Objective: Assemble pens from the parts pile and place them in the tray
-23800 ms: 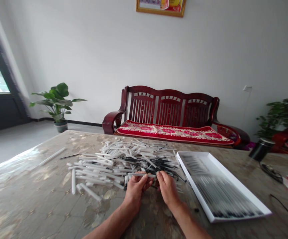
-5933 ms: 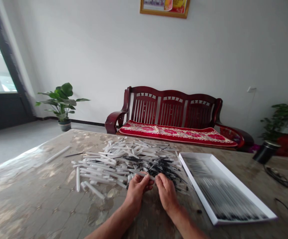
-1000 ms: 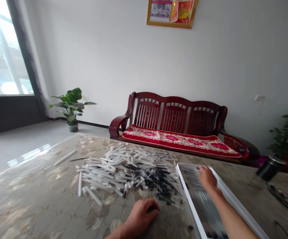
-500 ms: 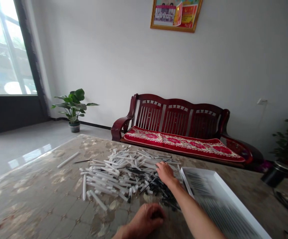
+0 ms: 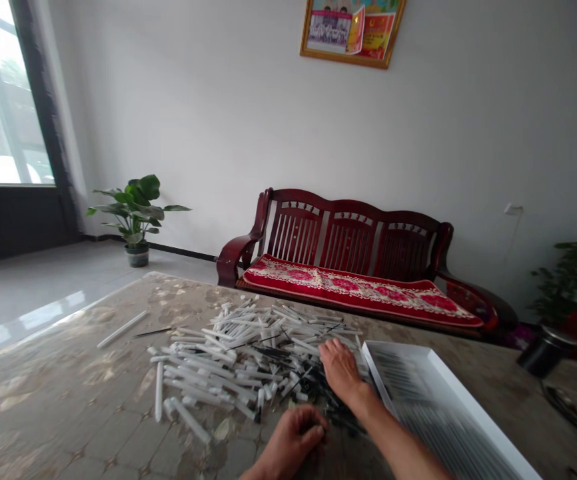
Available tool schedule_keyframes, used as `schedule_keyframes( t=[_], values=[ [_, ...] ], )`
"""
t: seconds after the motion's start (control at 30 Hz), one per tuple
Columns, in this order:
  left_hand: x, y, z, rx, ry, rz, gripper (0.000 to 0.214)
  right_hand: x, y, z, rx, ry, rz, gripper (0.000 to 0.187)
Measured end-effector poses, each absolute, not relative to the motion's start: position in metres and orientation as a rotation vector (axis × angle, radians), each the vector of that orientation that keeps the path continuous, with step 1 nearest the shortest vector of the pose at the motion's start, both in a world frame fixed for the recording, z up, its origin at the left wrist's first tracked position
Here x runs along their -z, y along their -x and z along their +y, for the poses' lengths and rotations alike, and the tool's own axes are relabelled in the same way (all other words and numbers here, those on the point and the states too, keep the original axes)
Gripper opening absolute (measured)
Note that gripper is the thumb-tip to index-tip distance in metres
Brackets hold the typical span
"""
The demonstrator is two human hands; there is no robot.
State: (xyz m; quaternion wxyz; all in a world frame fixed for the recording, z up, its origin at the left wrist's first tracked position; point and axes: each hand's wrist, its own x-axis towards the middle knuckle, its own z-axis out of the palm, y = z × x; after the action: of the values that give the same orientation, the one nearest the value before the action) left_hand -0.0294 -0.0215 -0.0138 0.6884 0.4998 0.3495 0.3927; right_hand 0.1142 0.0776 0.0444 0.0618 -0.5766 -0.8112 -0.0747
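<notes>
A heap of white pen barrels [image 5: 203, 380] is spread over the table, with black pen parts [image 5: 313, 383] mixed in along its right side. My right hand [image 5: 341, 367] reaches over the right side of the heap, palm down, fingers extended and touching or just above the parts. Nearer to me, at the front edge of the heap, my left hand [image 5: 296, 437] is curled closed. What its fingers hold, if anything, is hidden. Beside my right forearm lies a white tray [image 5: 461, 390] with rows of thin, clear-grey pen-like sticks in it.
The table [image 5: 43, 400] has a patterned cover. One loose white barrel [image 5: 122, 329] and a thin dark stick [image 5: 152, 332] lie left of the heap. At the right stand a black cylinder [image 5: 546, 351] and a dark cable [image 5: 568, 407]. A wooden bench [image 5: 353, 247] is behind.
My right hand has shifted slightly toward me over the heap's right side. The left hand stays low at the front, its fingers curled closer together. The view has turned slightly right.
</notes>
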Motion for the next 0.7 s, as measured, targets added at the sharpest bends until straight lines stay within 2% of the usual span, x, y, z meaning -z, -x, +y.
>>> schedule_keyframes(
  t=[0.2, 0.4, 0.53, 0.7],
  values=[
    [0.018, 0.024, -0.017, -0.948, -1.078, 0.834, 0.036, -0.034, -0.139, 0.040, 0.165, 1.783, -2.285, 0.025],
    [0.022, 0.027, -0.009, -1.074, -0.989, 0.912, 0.046, -0.025, -0.151, 0.012, -0.017, 1.691, -2.046, 0.034],
    [0.016, 0.033, -0.009, -1.173, -0.996, 0.937, 0.055, -0.009, -0.139, -0.016, -0.262, 1.611, -1.937, 0.037],
    [0.008, 0.038, -0.014, -1.210, -1.186, 0.938, 0.040, -0.002, -0.111, -0.047, -0.488, 1.492, -1.969, 0.040]
  ],
)
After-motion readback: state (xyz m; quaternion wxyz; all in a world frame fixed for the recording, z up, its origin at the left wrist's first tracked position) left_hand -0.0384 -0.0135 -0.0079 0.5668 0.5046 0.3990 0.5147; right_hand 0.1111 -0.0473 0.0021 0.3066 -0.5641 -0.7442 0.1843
